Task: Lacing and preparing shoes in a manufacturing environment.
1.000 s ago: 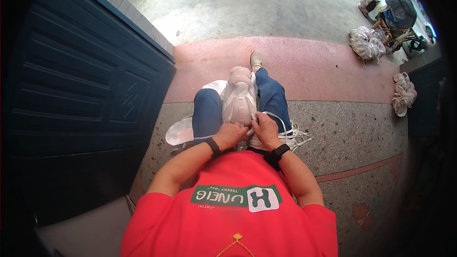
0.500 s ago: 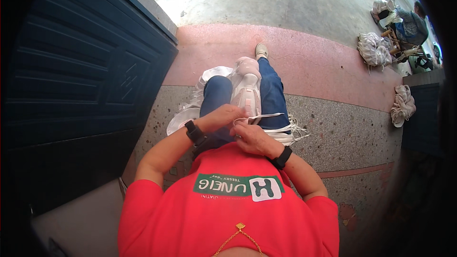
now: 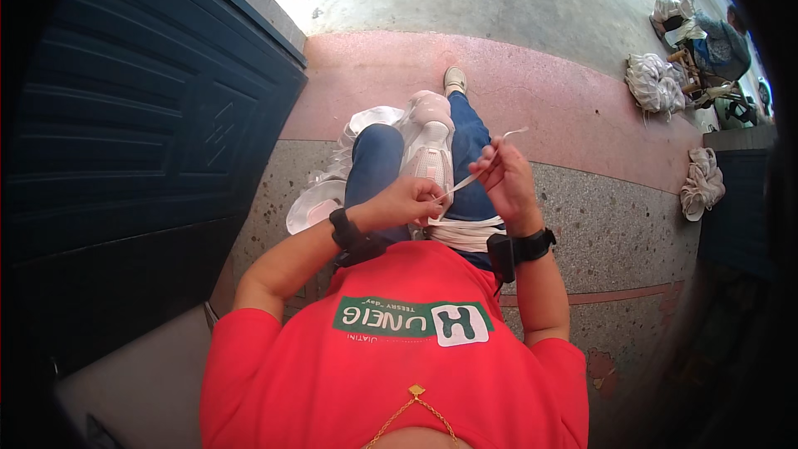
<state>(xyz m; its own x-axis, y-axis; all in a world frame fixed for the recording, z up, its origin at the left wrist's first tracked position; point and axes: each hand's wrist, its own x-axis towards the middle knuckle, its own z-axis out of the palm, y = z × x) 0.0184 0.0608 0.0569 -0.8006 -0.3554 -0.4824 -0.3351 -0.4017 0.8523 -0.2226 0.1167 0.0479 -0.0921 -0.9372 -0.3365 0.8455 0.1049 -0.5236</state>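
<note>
A pale pink and white sneaker (image 3: pixel 431 162) lies lengthwise between my thighs, its near end close to my hands. My left hand (image 3: pixel 407 202) is closed at that near end, with thumb and fingers pinched on a white shoelace (image 3: pixel 462 186). From there the lace runs taut up and right to my right hand (image 3: pixel 509 183), which is raised over my right thigh. Its fingers are bent around the lace, and the free tip sticks out past them. A bunch of white laces (image 3: pixel 465 235) lies across my lap below the hands.
Several white shoe pieces (image 3: pixel 316 206) are heaped beside my left leg. A dark blue panelled door (image 3: pixel 150 116) stands on the left. To the right are a pale shoe bundle (image 3: pixel 702 187), a larger white bundle (image 3: pixel 657 83) and a seated person (image 3: pixel 721 46).
My right hand has moved up and right, away from the left hand, drawing the lace out straight. The left hand stays near the sneaker's near end.
</note>
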